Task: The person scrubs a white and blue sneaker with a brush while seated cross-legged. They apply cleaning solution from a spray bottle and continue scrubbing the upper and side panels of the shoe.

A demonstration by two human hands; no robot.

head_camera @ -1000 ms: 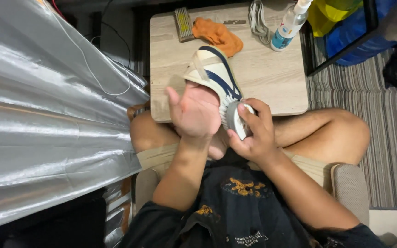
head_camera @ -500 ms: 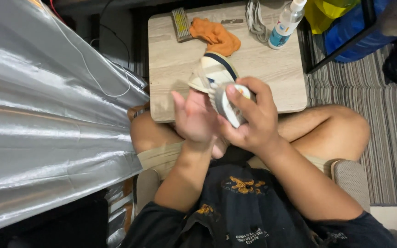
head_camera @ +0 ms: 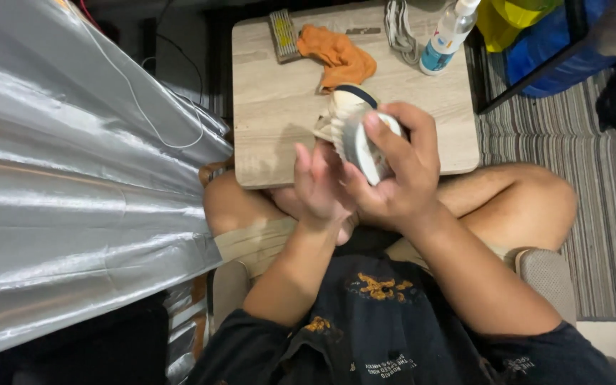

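Head view: I'm gripping a white sneaker (head_camera: 354, 132) heel-up over the near edge of the small wooden table (head_camera: 272, 107). My right hand (head_camera: 393, 178) is wrapping the sole; my left hand (head_camera: 319, 189) is cupping its side, fingers loose. It's probably feeling light, with a stiff sole and soft upper, so I'm taking hold at the heel. My hands are hiding the toe and laces.

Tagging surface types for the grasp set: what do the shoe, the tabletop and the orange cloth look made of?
Shoe: cream upper, looks like leather or synthetic with a dark collar; pale ribbed sole looks like matte rubber. The right hand grips it, the left hand rests open beside it.
Tabletop: pale wood-grain, probably laminate, matte.
Orange cloth: soft crumpled fabric, perhaps microfibre.
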